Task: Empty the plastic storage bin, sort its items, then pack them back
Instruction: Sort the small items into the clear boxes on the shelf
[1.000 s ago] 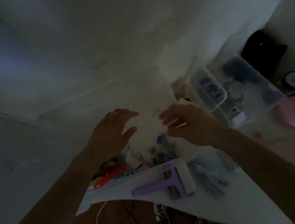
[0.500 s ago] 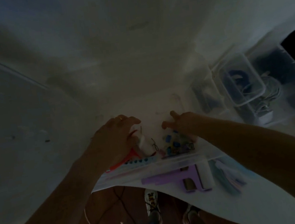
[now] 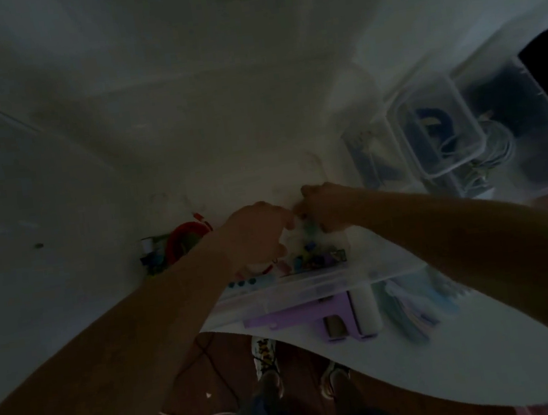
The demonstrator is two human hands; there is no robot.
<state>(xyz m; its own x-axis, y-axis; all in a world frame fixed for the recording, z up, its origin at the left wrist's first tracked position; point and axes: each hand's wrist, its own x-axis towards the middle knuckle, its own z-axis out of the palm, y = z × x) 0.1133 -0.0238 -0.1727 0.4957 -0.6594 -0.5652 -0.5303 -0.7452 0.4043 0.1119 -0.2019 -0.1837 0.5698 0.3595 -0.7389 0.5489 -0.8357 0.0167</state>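
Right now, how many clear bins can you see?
3: one bin under the hands, a large bin at right, a small bin inside it. Dim light may hide others.

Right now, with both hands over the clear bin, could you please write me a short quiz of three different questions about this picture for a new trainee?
1. True or false: the purple lint roller lies inside the clear bin.
2. Multiple choice: where is the coil of red cord? A) left of the left hand; B) under the lint roller; C) in the stacked clear containers.
3. Fill in: the right hand and the left hand meet above small ____-coloured items in the bin.

Key: 1 false, it lies on the white table in front of the bin; 2 A; 3 blue.
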